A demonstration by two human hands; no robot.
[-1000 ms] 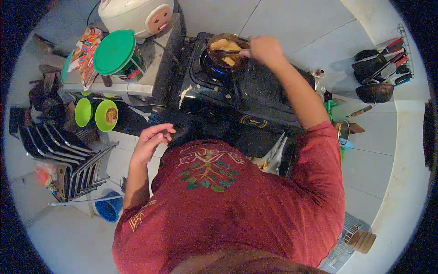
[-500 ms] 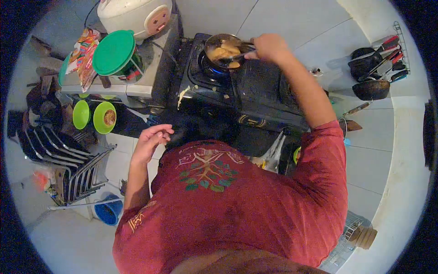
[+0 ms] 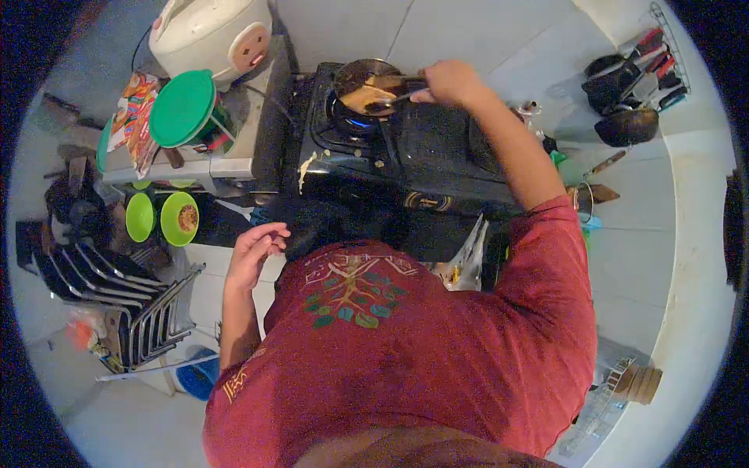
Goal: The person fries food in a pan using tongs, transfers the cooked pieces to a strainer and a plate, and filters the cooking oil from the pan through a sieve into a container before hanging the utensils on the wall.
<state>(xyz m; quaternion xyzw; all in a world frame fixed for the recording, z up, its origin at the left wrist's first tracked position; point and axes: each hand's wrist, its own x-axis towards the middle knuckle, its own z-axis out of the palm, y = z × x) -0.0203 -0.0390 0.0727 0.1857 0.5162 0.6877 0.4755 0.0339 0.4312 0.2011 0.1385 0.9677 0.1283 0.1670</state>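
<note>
My right hand (image 3: 446, 83) is wrapped round the handle of a dark utensil (image 3: 398, 100) that reaches into a frying pan (image 3: 355, 74). Golden-brown food (image 3: 361, 98) lies in the pan, touching the utensil's end. Under the pan a blue flame shows on the left burner of the black gas stove (image 3: 437, 156). The pan's own handle is hard to make out near my fingers. My left hand (image 3: 257, 253) hangs in the air in front of the counter, fingers loosely bent and apart, holding nothing.
A rice cooker (image 3: 211, 39) and a green-lidded container (image 3: 183, 109) stand at the upper left. Below them are green bowls (image 3: 180, 219), one with food in it. Pans and utensils (image 3: 626, 127) hang on the right wall. A clear plastic bag (image 3: 468, 261) is near my shirt.
The utensil has moved within the pan, and the food has shifted and now lies flatter. My left hand keeps its loose pose. The whole view has shifted slightly.
</note>
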